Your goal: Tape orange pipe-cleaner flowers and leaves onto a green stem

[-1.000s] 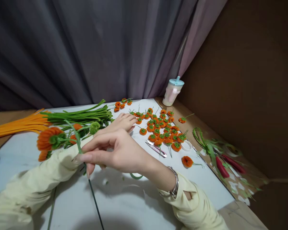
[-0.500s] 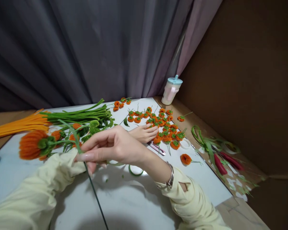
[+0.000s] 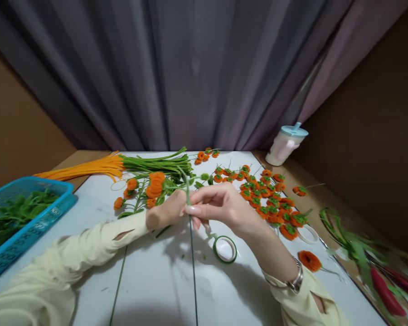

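Observation:
In front of me my right hand (image 3: 221, 206) pinches a long, thin, green-wrapped flower stem (image 3: 192, 253) between thumb and fingertips. The stem is upright, its lower end running toward me. My left hand (image 3: 168, 208) meets it from the left, closed at the same spot; its fingertips are partly hidden. Above the hands, a fluffy orange flower (image 3: 155, 183) is on the left of the stem, and a small green bud (image 3: 204, 176) shows on the right. A roll of green floral tape (image 3: 225, 249) is just below my right hand, a strip leading up toward it.
Several small orange flowers (image 3: 274, 203) lie right of centre. Orange pipe cleaners (image 3: 85, 166) and green pipe cleaners (image 3: 156, 163) lie at the back. A blue basket (image 3: 59, 201) of green leaves stands left. Red-handled pliers (image 3: 387, 292) and a lidded cup (image 3: 283, 145) are on the right.
My left hand has drawn back from the small orange flowers to the stem. The view has turned left, bringing the blue basket into sight. My right hand still pinches the stem.

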Demonstrator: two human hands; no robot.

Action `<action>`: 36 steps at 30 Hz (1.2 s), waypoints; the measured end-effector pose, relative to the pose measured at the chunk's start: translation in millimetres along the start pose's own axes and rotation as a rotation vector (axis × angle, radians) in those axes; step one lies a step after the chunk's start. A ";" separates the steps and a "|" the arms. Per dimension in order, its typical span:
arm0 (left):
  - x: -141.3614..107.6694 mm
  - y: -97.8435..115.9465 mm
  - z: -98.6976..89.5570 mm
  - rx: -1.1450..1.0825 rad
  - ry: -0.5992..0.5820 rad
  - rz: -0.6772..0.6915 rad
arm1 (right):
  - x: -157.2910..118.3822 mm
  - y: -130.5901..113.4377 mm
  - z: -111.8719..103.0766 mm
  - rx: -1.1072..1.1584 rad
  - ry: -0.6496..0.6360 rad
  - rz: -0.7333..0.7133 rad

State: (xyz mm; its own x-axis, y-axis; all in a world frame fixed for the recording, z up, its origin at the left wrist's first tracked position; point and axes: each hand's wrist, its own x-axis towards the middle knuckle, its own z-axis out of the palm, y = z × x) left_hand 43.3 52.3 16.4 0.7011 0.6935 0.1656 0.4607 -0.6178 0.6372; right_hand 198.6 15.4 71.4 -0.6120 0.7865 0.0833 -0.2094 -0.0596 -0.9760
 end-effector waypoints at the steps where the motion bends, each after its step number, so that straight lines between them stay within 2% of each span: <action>1: -13.7 -4.3 0.6 0.006 0.018 -0.013 | -0.7 -2.2 -0.1 -0.013 0.010 0.010; 4: -42.2 -16.4 11.9 0.042 0.093 -0.030 | -0.3 -5.2 -0.8 -0.073 0.030 0.010; 7: -52.3 -23.8 22.8 0.014 0.132 -0.046 | 2.5 -2.4 -3.2 -0.155 0.042 0.005; 11: -53.3 -25.1 22.4 -0.058 0.124 -0.035 | 6.6 5.2 -9.5 -0.190 0.060 0.015; 14: -55.6 -24.5 19.5 -0.028 0.118 0.015 | 9.5 9.4 -12.8 -0.219 0.073 0.047; 19: -60.3 -19.8 17.2 -0.039 0.243 0.078 | 14.4 11.6 -10.3 -0.146 0.056 0.076; 24: -58.9 -7.9 7.5 -0.150 0.324 0.046 | 15.7 13.9 -6.6 -0.052 0.046 0.081; 36: -57.3 -5.0 2.1 -0.135 0.320 0.036 | 15.8 20.5 -9.1 -0.090 0.070 0.127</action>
State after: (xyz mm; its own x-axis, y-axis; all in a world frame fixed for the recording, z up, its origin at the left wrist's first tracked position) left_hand 1.9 14.9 2.1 0.4992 0.7666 0.4038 0.3481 -0.6042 0.7168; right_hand 191.6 32.2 50.9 -0.5739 0.8172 -0.0536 -0.0626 -0.1090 -0.9921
